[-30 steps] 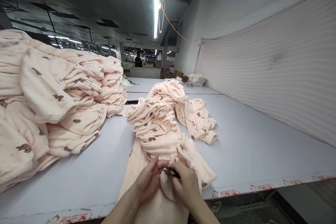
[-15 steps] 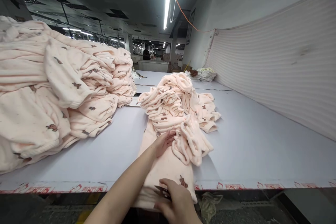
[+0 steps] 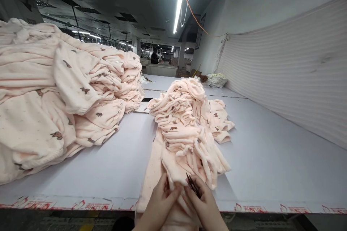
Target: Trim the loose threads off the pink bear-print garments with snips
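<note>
A pale pink fleece garment [image 3: 173,162] with brown bear prints lies bunched up on the table in front of me, its near end hanging over the front edge. My left hand [image 3: 162,196] pinches a fold of it between thumb and fingers. Close beside it, my right hand [image 3: 202,200] holds small dark thread snips [image 3: 193,184], their points aimed up and away from me. The right thumb and fingertips also meet the fleece at the same fold. Whether the snips' blades touch the cloth, I cannot tell.
A tall heap of matching fleece garments [image 3: 62,97] covers the table's left side. The white-topped table [image 3: 265,158] meets a hung striped cloth [image 3: 292,68] on the right. Folded cloths [image 3: 217,79] lie at the far end. A person [image 3: 154,57] is far back.
My left hand has come back toward me and now pinches the near fleece. My right hand has moved up and right with the snips, beside the left. The view has shifted slightly.
</note>
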Demonstrator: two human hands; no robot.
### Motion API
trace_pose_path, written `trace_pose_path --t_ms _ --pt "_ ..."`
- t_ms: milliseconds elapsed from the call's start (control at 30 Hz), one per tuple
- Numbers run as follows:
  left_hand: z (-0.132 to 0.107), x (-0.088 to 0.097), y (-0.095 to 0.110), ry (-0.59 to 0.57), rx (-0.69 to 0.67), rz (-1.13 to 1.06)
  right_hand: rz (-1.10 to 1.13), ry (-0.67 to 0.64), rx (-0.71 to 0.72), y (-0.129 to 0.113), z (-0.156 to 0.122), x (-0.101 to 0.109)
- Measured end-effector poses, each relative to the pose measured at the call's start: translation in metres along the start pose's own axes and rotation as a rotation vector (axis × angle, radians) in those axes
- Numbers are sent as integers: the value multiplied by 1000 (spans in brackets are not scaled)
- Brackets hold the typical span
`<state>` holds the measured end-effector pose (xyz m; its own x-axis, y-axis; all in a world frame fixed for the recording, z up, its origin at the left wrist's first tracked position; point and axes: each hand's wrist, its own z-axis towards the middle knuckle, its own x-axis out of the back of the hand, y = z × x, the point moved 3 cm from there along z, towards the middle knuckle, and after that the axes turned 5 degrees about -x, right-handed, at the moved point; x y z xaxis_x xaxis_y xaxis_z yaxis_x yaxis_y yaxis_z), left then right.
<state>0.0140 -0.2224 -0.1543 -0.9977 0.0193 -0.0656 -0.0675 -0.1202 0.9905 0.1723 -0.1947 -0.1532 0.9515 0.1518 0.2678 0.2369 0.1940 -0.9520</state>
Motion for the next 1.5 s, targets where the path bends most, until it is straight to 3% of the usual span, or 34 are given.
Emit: trace_pose_path --t_ms 100,233,367,500,567,633,733,800,867,967,1033,1300,1500 --pt "7 -3 0 89 -66 6 -223 76 73 -10 -3 15" --pt "8 3 -1 32 -104 96 -486 -5 132 -31 -4 26" --pt "6 5 -2 35 -140 171 -612 -14 205 -49 -6 16" --pt "5 6 -3 48 -153 180 -715 22 232 -45 -8 3" --pt "5 10 -3 123 -148 121 -728 64 237 -38 -6 4" --pt "7 13 -2 115 -130 66 -727 111 227 -32 0 8" --pt "12 9 1 -104 12 -86 -722 243 190 -31 15 17" --pt "16 6 4 -182 131 -293 -732 311 149 -33 24 21" --pt "19 4 7 -174 193 -508 -714 268 107 -37 28 21" --pt "21 1 10 -176 223 -693 -621 77 116 -42 23 15" --pt "22 0 10 -184 227 -726 -598 19 157 -46 17 12" --pt "23 -1 6 -211 230 -710 -575 3 143 -43 15 11" --pt "27 0 6 -246 204 -601 -586 63 154 -42 12 23"
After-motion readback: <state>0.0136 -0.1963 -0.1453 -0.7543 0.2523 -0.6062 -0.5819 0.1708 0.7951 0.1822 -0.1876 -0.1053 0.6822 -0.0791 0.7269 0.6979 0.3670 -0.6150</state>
